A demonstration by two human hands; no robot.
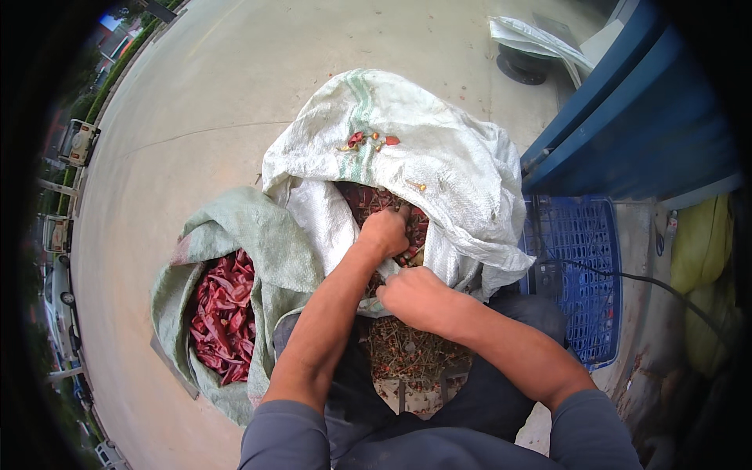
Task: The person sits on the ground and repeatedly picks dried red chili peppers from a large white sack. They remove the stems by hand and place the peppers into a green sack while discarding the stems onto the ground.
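Observation:
A white woven sack (pixel 464 150) with green stripes lies before me, its mouth spread around dried red chili pieces and stems (pixel 417 229). My left hand (pixel 385 233) reaches into that mouth, its fingers curled down against the pieces; whether they pinch any is hidden. Lower, at the sack's near rim, my right hand (pixel 416 298) is closed on a fold of the woven fabric, with its fingertips mostly out of sight. To the left stands a pale green woven sack (pixel 258 235), its rim rolled back, full of whole dried red chilies (pixel 226 320).
Stems and chili scraps (pixel 414 352) lie in a heap between my legs. A blue plastic crate (pixel 587 282) stands at right, crossed by a black cable (pixel 640 277). Blue panels (pixel 634 111) rise beyond it. Several loose chili bits (pixel 373 141) rest on the white sack.

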